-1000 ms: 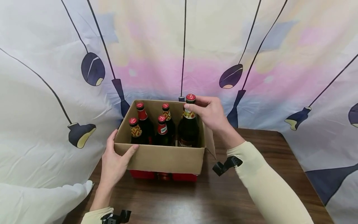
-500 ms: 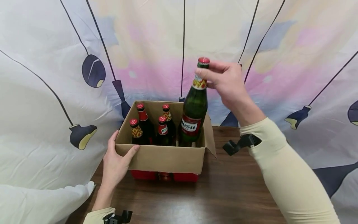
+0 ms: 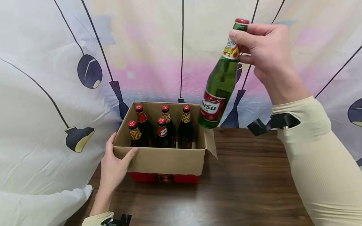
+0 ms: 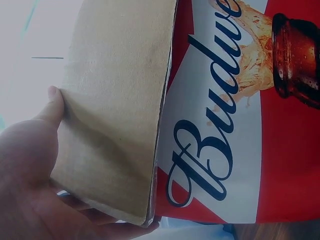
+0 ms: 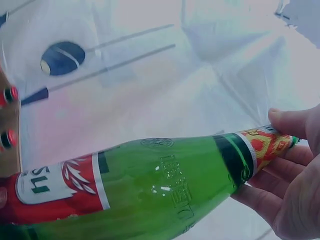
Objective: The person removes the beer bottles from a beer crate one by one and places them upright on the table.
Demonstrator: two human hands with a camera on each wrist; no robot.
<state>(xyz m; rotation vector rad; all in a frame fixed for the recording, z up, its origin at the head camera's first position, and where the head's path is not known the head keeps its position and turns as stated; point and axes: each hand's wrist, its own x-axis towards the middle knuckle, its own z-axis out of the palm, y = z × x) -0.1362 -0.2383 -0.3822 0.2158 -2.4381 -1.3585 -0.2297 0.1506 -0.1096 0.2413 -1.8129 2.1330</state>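
Pastel lamp-print fabric (image 3: pixel 152 40) hangs behind a dark brown wooden table (image 3: pixel 249 169) in the head view, where an open brown cardboard box (image 3: pixel 167 160) sits (five red-capped dark glass bottles (image 3: pixel 145 128) inside, btw). Right hand (image 3: pixel 272 48) holds a tilted green glass bottle (image 3: pixel 220 83) by the neck, base near the box's right rim. Left wrist view: left hand (image 4: pixel 35 175) grips the box's flap (image 4: pixel 115 100). Right wrist view: thumb and fingers pinch the bottle's neck.

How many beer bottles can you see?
6: one beer bottle in the right hand; in the cardboard box, two left bottles, two middle bottles, one right bottle. More may be hidden.
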